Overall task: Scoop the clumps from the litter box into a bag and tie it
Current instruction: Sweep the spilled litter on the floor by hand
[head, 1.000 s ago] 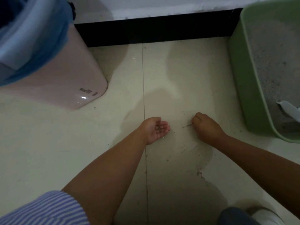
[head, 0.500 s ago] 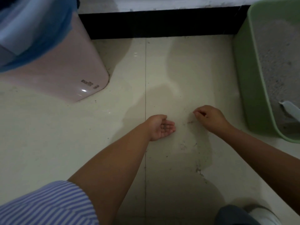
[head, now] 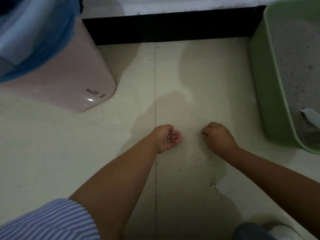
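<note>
My left hand point(head: 167, 138) lies palm up on the floor tile, cupped, with a few dark litter grains point(head: 171, 138) in the palm. A hand's width to its right, my right hand point(head: 219, 138) is knuckles up, its fingertips curled down and pinching at spilled grains point(head: 199, 134) on the floor. The green litter box point(head: 270, 94) stands at the right, filled with grey litter point(head: 297, 58), and a white scoop point(head: 310, 115) lies in it. At the upper left, a blue bag point(head: 34, 32) lines a pink bin point(head: 72, 78).
More litter specks point(head: 213, 184) trail across the pale tiles toward me. A black skirting board point(head: 173, 26) runs along the wall at the top. My striped sleeve point(head: 52, 220) is at the bottom left, and my knee and shoe point(head: 270, 231) are at the bottom right.
My right hand has come back down and slightly left onto the spilled grains. My left hand has stayed cupped in the same spot.
</note>
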`<state>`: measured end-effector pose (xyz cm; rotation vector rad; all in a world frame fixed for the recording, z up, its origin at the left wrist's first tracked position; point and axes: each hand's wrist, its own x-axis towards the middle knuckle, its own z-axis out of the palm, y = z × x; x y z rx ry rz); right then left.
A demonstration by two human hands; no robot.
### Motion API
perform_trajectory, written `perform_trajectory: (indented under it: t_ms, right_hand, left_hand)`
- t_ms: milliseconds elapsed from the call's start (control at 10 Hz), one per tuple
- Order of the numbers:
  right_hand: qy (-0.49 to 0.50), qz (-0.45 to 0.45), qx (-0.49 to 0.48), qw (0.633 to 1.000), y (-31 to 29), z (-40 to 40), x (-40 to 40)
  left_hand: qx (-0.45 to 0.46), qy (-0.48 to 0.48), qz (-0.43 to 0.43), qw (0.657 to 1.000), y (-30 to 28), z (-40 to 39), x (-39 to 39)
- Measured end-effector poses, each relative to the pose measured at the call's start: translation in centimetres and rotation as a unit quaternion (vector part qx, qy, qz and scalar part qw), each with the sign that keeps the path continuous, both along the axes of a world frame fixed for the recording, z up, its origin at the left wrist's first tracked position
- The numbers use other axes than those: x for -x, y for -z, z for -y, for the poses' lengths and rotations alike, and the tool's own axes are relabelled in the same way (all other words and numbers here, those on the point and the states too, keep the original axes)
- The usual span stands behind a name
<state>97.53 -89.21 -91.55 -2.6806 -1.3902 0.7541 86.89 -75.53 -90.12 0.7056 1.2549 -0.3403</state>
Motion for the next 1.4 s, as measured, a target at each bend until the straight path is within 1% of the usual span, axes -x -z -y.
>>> perform_trajectory:
  t_ms: [100,200,300,500,700,800,900,1000,1200,1400]
  right_hand:
    - [-0.012,0.001,0.049,0.999,-0.4,-0.6,0.0]
    - [-0.019,-0.004,0.059,0.998,-1.2,-1.0,0.1]
    - [-0.090,0.058,0.014,0.994,-1.1,-0.9,0.4]
    - [-0.111,0.084,0.028,0.990,0.0,-0.1,0.6]
    - [-0.119,0.082,-0.005,0.989,0.0,-0.7,0.2]
    - [-0.136,0.106,0.058,0.983,-1.6,-1.8,0.2]
    - [-0.106,0.038,0.073,0.991,-1.0,-1.8,-0.2]
    - [-0.090,0.044,0.072,0.992,-1.1,-1.8,-0.3]
    - [-0.108,0.068,0.072,0.989,-0.8,-1.3,-0.8]
    - [-0.105,0.041,0.045,0.993,-1.4,-1.6,-0.3]
  left_hand:
    - [0.000,0.003,0.000,1.000,0.1,0.1,-0.1]
    - [0.004,0.001,0.004,1.000,0.1,0.2,-0.3]
    - [0.005,0.001,0.005,1.000,-0.1,0.1,-0.3]
    - [0.003,-0.008,0.006,1.000,-0.3,-0.2,0.0]
    - [-0.004,-0.008,0.001,1.000,-0.4,-0.3,0.2]
    - [-0.003,-0.009,0.002,1.000,-0.4,-0.2,0.1]
    - [-0.001,-0.010,0.001,1.000,-0.4,-0.1,0.1]
    - [0.000,-0.016,0.002,1.000,-0.5,-0.1,0.1]
    - [-0.001,-0.022,0.005,1.000,-0.5,-0.3,0.2]
    - [0.001,-0.023,0.004,1.000,-0.5,-0.2,0.0]
